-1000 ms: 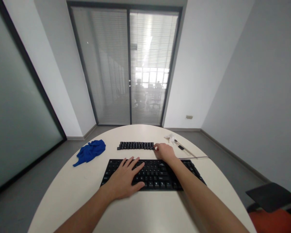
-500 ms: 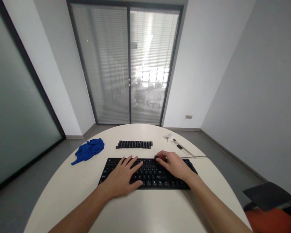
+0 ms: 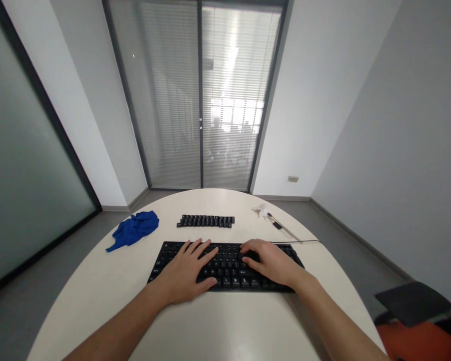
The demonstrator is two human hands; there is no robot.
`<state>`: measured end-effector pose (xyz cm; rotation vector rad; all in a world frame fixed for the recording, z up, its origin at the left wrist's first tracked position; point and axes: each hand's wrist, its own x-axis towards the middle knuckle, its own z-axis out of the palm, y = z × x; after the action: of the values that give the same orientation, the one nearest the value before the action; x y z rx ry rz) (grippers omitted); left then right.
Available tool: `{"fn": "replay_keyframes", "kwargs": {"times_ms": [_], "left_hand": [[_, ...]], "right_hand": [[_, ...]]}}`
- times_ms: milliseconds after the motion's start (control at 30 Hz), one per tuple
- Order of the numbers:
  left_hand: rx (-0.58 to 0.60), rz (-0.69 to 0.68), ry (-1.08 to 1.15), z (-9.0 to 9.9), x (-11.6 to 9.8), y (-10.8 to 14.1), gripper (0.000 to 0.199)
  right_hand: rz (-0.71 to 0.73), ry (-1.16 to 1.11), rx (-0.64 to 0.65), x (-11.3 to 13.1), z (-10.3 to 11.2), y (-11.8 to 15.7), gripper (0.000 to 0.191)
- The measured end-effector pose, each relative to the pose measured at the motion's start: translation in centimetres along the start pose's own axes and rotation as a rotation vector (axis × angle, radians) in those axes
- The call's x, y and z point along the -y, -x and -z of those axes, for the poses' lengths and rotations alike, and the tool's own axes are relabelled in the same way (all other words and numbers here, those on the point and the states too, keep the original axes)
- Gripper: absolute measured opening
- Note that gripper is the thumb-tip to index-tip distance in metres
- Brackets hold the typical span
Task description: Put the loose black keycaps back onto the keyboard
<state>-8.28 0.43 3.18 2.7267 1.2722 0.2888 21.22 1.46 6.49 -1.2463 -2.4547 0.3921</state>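
Note:
A black keyboard lies on the round white table in front of me. My left hand rests flat on its left half, fingers spread, holding nothing. Over the right half is my right hand, its fingers curled and the fingertips down at the upper keys. Thumb and index finger are apart, with no loose key visible between them. Beyond the keyboard, rows of detached black keycaps are lined up side by side.
A crumpled blue cloth lies at the left on the table. At the back right are a white tissue, a thin brush and a small black piece. A cable runs right. A chair stands at lower right.
My right hand has lowered onto the keys; the small black keycap that was raised in its fingertips no longer shows there. My left hand stays on the keyboard. The view has shifted slightly.

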Motion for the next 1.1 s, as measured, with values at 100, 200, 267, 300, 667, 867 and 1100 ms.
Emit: {"fn": "replay_keyframes", "kwargs": {"times_ms": [100, 200, 267, 300, 667, 867, 1100], "left_hand": [[0.005, 0.004, -0.006, -0.05, 0.02, -0.02, 0.07], [0.005, 0.002, -0.016, -0.06, 0.03, -0.03, 0.07], [-0.007, -0.006, -0.015, -0.09, 0.06, -0.02, 0.07], [-0.014, -0.01, -0.015, -0.1, 0.08, -0.02, 0.07], [-0.002, 0.001, -0.035, 0.07, -0.14, 0.0, 0.07], [-0.012, -0.002, -0.029, 0.16, -0.17, 0.03, 0.07], [-0.005, -0.005, -0.036, 0.02, -0.08, 0.04, 0.07]], "right_hand": [[0.018, 0.036, 0.003, 0.01, 0.05, 0.04, 0.021], [0.031, 0.082, 0.009, 0.11, 0.09, 0.0, 0.023], [0.048, 0.115, 0.02, 0.21, 0.14, -0.02, 0.025], [0.06, 0.132, 0.025, 0.25, 0.17, -0.02, 0.026], [0.074, 0.2, 0.001, 0.57, -0.11, -0.16, 0.027], [0.106, 0.061, 0.003, 0.83, -0.21, -0.18, 0.03], [0.016, -0.067, -0.024, 0.33, -0.52, -0.3, 0.017]]}}
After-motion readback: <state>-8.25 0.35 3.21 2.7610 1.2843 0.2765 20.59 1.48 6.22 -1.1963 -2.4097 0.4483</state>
